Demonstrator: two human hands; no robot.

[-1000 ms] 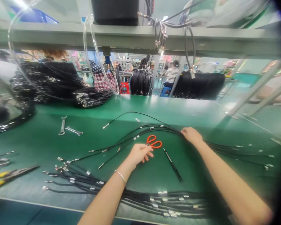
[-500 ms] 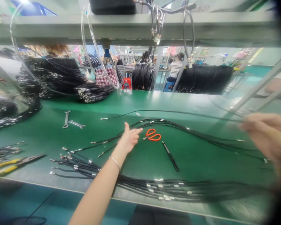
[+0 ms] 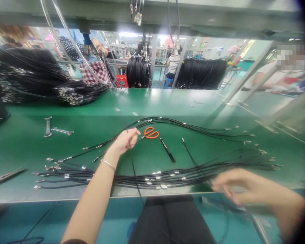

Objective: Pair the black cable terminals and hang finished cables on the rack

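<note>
My left hand [image 3: 125, 139] is closed in a pinch on a thin black cable [image 3: 133, 169] that runs down from it toward my lap. Just right of it lie orange-handled scissors [image 3: 149, 133] and a black pen-like tool [image 3: 167, 150]. My right hand [image 3: 240, 187] is low at the table's near edge, blurred by motion, at the right end of a long bundle of black cables with metal ends [image 3: 142, 178]. Whether it grips any cable I cannot tell. A second loop of black cables [image 3: 193, 127] arcs behind the scissors.
Two wrenches [image 3: 54, 128] lie on the green table [image 3: 27, 145] at the left, pliers [image 3: 5, 177] at the near left edge. Heaps of black cables [image 3: 35, 81] sit at the back left. Other people work at benches beyond, and one person sits at the far right.
My left hand went from open and reaching to pinching a cable. My right hand swung from the far right down to the near table edge, and the view tilted downward.
</note>
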